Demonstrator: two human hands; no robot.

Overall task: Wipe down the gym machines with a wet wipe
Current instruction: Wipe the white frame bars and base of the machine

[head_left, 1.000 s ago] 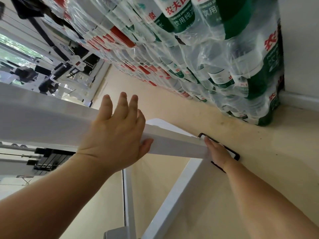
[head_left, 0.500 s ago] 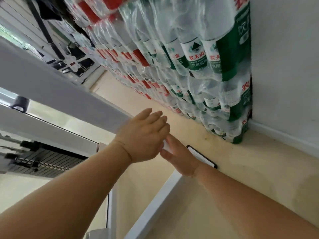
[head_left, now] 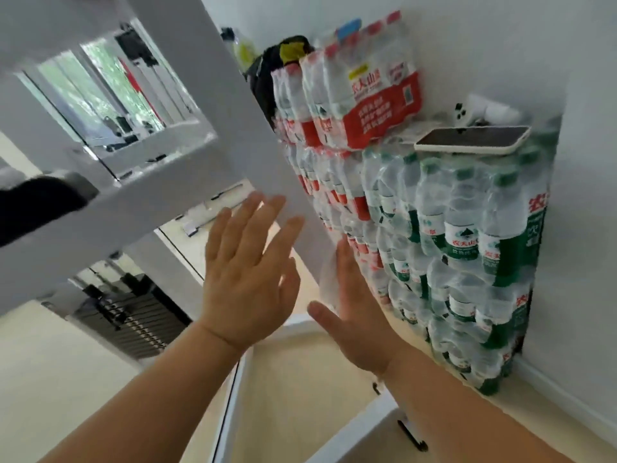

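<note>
Blurred wet wipe (head_left: 329, 281) behind right hand (head_left: 356, 312)

I see the machine frame (head_left: 260, 135), upper left, as smooth white-painted metal with a soft sheen. The wet wipe (head_left: 329, 282) at centre looks thin and crumpled. The water bottle packs (head_left: 434, 228) at right are clear, glossy plastic film.

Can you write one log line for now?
left hand: open, at white metal machine beam | right hand: presses white wet wipe on beam
</note>
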